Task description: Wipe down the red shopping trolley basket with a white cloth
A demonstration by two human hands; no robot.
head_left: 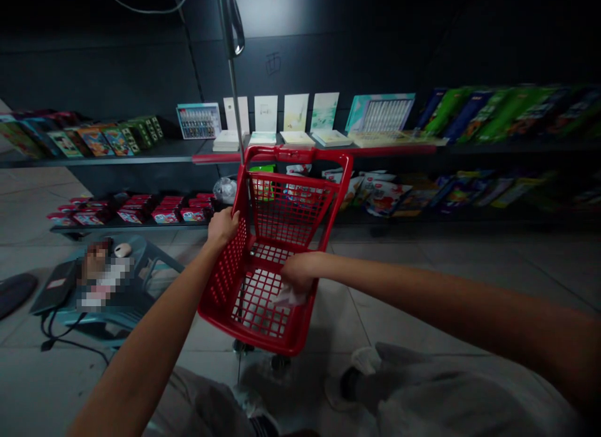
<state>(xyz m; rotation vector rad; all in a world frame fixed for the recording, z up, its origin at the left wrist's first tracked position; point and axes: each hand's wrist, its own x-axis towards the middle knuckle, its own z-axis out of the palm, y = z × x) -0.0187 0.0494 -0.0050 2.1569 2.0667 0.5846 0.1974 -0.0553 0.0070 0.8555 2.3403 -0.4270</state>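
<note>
A red plastic shopping cart [313, 193] with a mesh basket stands on the tiled floor in front of me. My left hand [223, 226] is closed over the basket's left rim. My right hand [297, 273] is inside the basket near its right wall, closed on a white cloth [288, 295] that presses against the red mesh. My grey-trousered legs [422, 393] stretch out on the floor below.
Dark shelves [141, 154] behind the cart carry notebooks, paint sets and boxed toys. A lower shelf [131, 221] holds red boxes. A teal plastic stool [136, 280] with a dark device and cables sits at left. A metal pole [233, 80] rises behind the cart.
</note>
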